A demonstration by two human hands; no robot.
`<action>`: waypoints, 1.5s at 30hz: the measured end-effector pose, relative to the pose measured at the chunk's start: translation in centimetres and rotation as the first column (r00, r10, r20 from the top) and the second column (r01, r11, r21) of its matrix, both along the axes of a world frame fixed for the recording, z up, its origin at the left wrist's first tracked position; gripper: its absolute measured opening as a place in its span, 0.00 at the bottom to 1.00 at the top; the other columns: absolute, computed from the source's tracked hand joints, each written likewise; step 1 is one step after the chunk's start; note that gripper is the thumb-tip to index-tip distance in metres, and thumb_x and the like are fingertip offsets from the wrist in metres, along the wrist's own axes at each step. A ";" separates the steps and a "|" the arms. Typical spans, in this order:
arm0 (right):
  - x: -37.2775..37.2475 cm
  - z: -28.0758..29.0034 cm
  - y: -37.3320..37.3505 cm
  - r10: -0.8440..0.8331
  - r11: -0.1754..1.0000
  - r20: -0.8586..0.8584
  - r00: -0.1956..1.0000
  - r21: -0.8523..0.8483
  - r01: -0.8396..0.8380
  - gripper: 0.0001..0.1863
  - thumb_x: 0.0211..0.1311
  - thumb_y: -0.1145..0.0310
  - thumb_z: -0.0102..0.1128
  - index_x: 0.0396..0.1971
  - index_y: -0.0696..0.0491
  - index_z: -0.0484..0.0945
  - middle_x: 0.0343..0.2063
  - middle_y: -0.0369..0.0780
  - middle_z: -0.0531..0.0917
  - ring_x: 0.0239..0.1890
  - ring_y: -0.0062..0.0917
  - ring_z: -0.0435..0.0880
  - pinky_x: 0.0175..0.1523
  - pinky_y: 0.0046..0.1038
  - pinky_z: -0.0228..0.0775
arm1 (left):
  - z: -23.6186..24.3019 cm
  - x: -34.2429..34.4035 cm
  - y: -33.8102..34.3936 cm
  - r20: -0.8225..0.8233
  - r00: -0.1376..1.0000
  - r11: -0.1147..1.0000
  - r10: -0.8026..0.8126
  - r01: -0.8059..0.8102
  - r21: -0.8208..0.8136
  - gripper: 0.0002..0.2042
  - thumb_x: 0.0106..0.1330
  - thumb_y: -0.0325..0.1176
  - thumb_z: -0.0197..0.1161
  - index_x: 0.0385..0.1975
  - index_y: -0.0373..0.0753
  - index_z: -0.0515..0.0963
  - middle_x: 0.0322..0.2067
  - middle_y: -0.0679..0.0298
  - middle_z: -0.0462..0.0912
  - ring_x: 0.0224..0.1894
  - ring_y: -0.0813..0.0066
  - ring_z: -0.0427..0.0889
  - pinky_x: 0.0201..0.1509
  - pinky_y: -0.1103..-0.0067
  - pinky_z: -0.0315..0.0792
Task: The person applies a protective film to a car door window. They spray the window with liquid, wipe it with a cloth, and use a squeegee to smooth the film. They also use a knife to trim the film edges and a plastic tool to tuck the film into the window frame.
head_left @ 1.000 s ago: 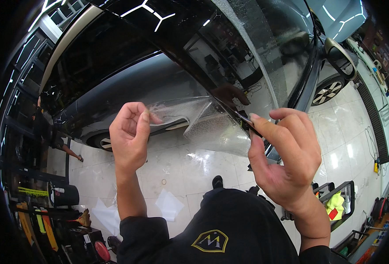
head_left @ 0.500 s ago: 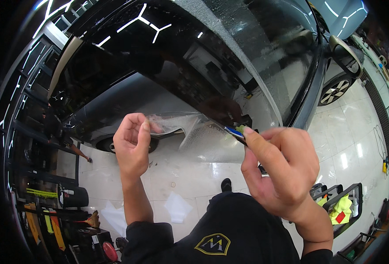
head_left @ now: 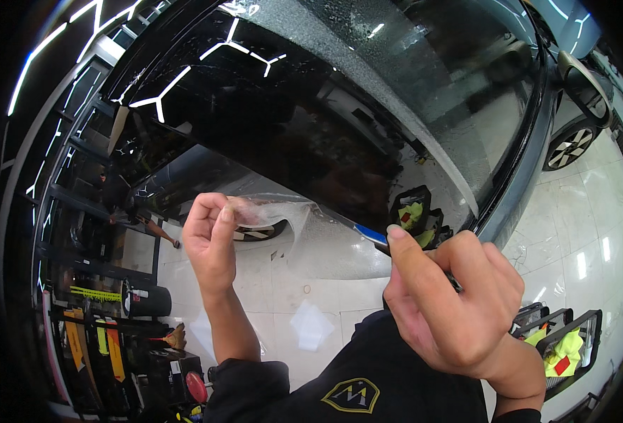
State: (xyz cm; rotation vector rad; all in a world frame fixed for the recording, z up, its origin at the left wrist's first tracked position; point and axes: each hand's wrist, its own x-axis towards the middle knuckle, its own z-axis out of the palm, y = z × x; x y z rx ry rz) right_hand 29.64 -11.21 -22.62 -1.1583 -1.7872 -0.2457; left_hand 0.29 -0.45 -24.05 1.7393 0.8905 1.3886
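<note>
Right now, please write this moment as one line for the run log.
left hand: pinching film | right hand: holding blue-black tool | film: clear, creased, beside dark glass

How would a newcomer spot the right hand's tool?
Find the large car window, then follow its lower edge to the right hand. The slim tool points left from that hand, toward the clear film. Its blue part sets it apart from window and film.
</note>
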 end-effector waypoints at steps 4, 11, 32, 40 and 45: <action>0.0 0.0 0.0 0.024 1.000 -0.014 1.000 -0.006 -0.024 0.26 0.29 0.84 0.70 0.39 0.62 0.85 0.17 0.36 0.71 0.16 0.24 0.69 0.21 0.23 0.57 | 0.7 -0.3 -0.1 0.014 1.000 0.999 -0.007 0.007 0.050 0.08 0.71 0.27 0.51 0.45 0.31 0.72 0.43 0.52 0.82 0.45 0.70 0.82 0.52 0.75 0.74; 0.0 0.1 0.1 0.027 1.000 -0.015 1.000 -0.013 -0.027 0.26 0.30 0.85 0.70 0.39 0.63 0.84 0.17 0.36 0.71 0.16 0.24 0.69 0.20 0.24 0.57 | 3.1 1.9 -0.8 -0.221 0.962 0.938 0.160 -0.079 0.337 0.27 0.65 0.42 0.49 0.58 0.29 0.73 0.55 0.46 0.79 0.60 0.59 0.77 0.60 0.69 0.69; -0.5 -0.1 0.2 0.054 0.997 -0.126 0.991 -0.048 -0.060 0.23 0.36 0.86 0.69 0.40 0.60 0.84 0.17 0.38 0.70 0.15 0.26 0.69 0.20 0.24 0.59 | 3.6 7.7 -1.3 -0.154 0.928 0.939 -0.338 0.345 0.015 0.24 0.70 0.47 0.56 0.52 0.30 0.76 0.48 0.57 0.80 0.50 0.71 0.76 0.58 0.75 0.65; -0.7 -0.6 0.4 0.021 1.000 -0.097 0.995 -0.016 -0.022 0.23 0.36 0.86 0.69 0.41 0.60 0.84 0.17 0.38 0.70 0.16 0.26 0.69 0.21 0.24 0.59 | 4.7 6.6 -0.5 -0.078 0.845 0.842 -0.529 0.511 -0.172 0.17 0.66 0.43 0.61 0.39 0.32 0.76 0.41 0.58 0.80 0.47 0.71 0.76 0.55 0.75 0.67; -0.8 -0.7 0.6 0.043 0.999 -0.120 0.992 -0.004 -0.044 0.23 0.37 0.86 0.69 0.41 0.60 0.84 0.17 0.38 0.69 0.16 0.26 0.69 0.21 0.24 0.58 | 4.7 7.0 -0.3 0.197 0.791 0.757 -0.580 0.612 -0.228 0.12 0.59 0.33 0.66 0.37 0.33 0.73 0.36 0.56 0.81 0.40 0.71 0.80 0.50 0.77 0.71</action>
